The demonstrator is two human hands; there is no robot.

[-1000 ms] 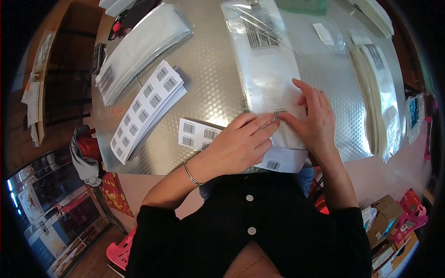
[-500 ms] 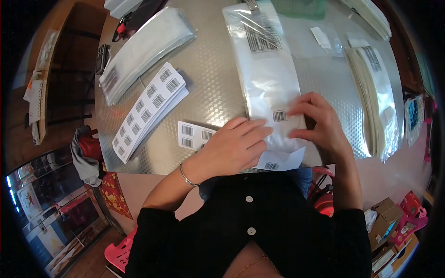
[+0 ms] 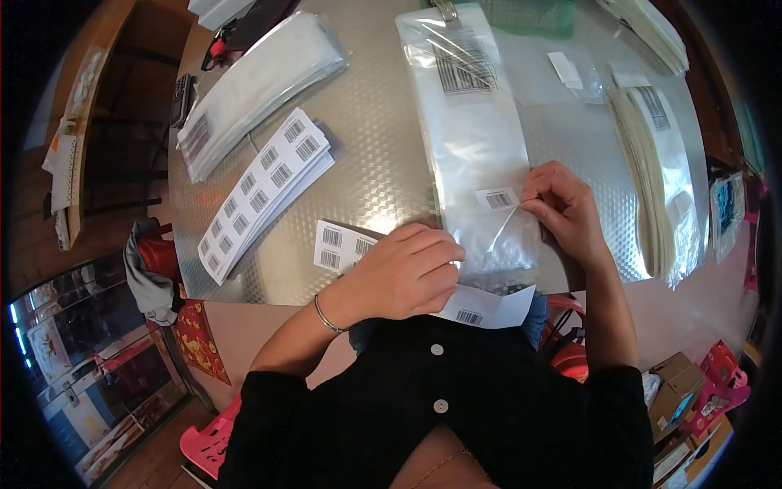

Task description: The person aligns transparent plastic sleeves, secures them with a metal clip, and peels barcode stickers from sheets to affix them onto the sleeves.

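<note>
"Compared with half a second ago, the right hand (image 3: 566, 212) now meets a small white rectangular barcode label (image 3: 497, 198), and a long white paper strip (image 3: 489, 312) sits lower, past the edge of a silvery textured metal table (image 3: 375, 98)."

"How is the label held?"

"Thumb and fingertips pinch its right edge, probably so the printed face stays uncovered. It lies just left of those fingertips, over a long, clear plastic bag (image 3: 481, 155); whether it touches the plastic, I cannot tell."

"And the left hand (image 3: 403, 273)?"

"Fingers curled, beside the bag's lower left edge (a silver metal bangle (image 3: 322, 314) circles the wrist). It hides the strip's left end; I cannot tell whether it grips it."

"Why the metal clip (image 3: 445, 10)?"

"Perhaps to keep the bag's far end steady."
</note>
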